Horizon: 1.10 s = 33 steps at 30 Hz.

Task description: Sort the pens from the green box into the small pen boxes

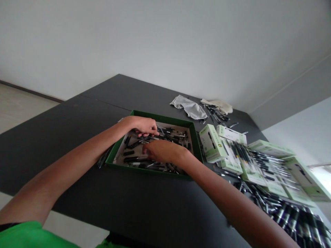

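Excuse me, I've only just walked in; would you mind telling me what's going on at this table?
A person has both bare hands over a green-rimmed box of loose pens on the dark table. The left hand is curled above the pens; the right hand reaches down among them, nearer the person. I can't tell whether either holds a pen. Off to the right are a white-and-green carton, others like it, and more pens.

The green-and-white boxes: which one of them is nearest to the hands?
The leftmost box, just to the right of the green tray; the other boxes are all farther right, away from the tray.
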Motion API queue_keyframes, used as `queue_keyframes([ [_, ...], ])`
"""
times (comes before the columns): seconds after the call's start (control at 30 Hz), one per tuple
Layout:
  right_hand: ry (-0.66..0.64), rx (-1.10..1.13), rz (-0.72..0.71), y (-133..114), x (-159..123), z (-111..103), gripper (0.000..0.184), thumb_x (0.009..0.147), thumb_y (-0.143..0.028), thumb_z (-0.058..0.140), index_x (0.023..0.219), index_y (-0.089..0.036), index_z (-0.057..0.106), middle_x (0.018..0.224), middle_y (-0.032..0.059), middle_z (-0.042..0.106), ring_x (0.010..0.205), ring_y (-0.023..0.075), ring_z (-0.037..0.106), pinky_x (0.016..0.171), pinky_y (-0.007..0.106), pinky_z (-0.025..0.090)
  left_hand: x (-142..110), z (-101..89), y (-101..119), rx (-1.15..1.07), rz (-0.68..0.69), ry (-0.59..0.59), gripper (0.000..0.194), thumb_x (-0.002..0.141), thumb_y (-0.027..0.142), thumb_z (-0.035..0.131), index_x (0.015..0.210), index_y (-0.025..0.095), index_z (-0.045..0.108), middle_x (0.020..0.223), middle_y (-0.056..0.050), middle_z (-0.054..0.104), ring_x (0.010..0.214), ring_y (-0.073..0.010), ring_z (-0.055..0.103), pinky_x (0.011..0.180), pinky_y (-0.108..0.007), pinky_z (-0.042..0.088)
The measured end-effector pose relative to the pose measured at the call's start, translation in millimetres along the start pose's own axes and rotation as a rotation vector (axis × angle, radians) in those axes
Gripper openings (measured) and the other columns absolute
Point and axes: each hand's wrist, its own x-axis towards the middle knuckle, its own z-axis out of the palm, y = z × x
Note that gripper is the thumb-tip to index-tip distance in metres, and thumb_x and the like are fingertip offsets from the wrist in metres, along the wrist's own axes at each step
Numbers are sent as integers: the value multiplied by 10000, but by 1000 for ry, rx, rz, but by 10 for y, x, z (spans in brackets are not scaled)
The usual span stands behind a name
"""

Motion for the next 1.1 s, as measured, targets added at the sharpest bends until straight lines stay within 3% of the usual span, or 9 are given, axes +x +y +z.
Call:
queue_keyframes([
  [0.1, 16, 8, 78, 61, -184, -13, 386, 913, -184, 718, 1299, -179, 697, 1247, 123, 758, 1123, 277, 727, 853, 296, 530, 11, 0, -24, -47, -11, -35, 546, 978, 630, 488, 968, 136, 721, 555, -35, 639, 405, -147, 548, 434, -251, 355],
  [0.2, -20, 53, 176, 31, -281, -6, 250, 932, -258, 716, 1176, -219, 756, 1111, 87, 802, 1035, 250, 754, 791, 271, 526, 22, -3, -27, -78, -18, -48, 570, 963, 661, 500, 938, 138, 727, 550, -42, 639, 405, -144, 541, 423, -248, 357],
  [0.3, -28, 16, 263, -77, -305, -27, 213, 933, -254, 707, 1131, -222, 778, 1106, 107, 804, 1088, 289, 748, 826, 311, 535, 29, -3, -18, -95, -25, -55, 575, 955, 663, 502, 934, 133, 723, 554, -48, 638, 414, -153, 550, 423, -255, 370],
  [0.43, -25, -51, 285, -188, -310, -68, 243, 921, -229, 714, 1152, -212, 788, 1152, 137, 793, 1151, 325, 730, 901, 366, 544, 32, 3, -18, -103, -31, -62, 561, 957, 656, 495, 921, 134, 700, 553, -42, 625, 411, -148, 546, 425, -255, 374],
  [0.63, -83, 13, 261, -147, -329, -36, 257, 923, -200, 694, 1161, -170, 785, 1158, 154, 789, 1104, 316, 744, 829, 337, 543, 11, 0, -1, -106, -28, -62, 540, 959, 648, 498, 904, 142, 678, 549, -32, 615, 400, -138, 542, 418, -246, 359],
  [0.73, -30, 70, 192, -55, -368, -82, 208, 966, -199, 629, 1108, -166, 777, 1085, 124, 803, 1025, 271, 755, 788, 304, 516, 1, -3, 7, -102, -11, -57, 522, 961, 635, 502, 901, 147, 680, 539, -23, 609, 392, -139, 547, 413, -242, 352],
  [0.83, 159, 119, 139, 93, -447, -177, 229, 975, -172, 594, 1153, -154, 737, 1048, 111, 801, 975, 240, 748, 785, 291, 492, 7, 1, -7, -90, 25, -38, 464, 962, 583, 523, 869, 160, 689, 530, -15, 618, 380, -137, 549, 409, -239, 344],
  [0.97, 404, 108, 206, 316, -587, -289, 427, 946, -212, 671, 1361, -126, 625, 1062, 108, 792, 997, 252, 729, 833, 311, 481, 24, -10, -9, -55, 113, 98, 423, 958, 519, 535, 772, 173, 692, 485, 0, 591, 371, -129, 525, 430, -246, 340],
  [1.1, 359, 132, 295, 476, -704, -381, 370, 978, -213, 629, 1329, -104, 667, 956, 90, 802, 911, 223, 728, 805, 290, 475, 19, -56, 51, 0, 240, 416, 492, 994, 518, 456, 719, 174, 676, 565, -3, 596, 480, -121, 492, 512, -254, 327],
])
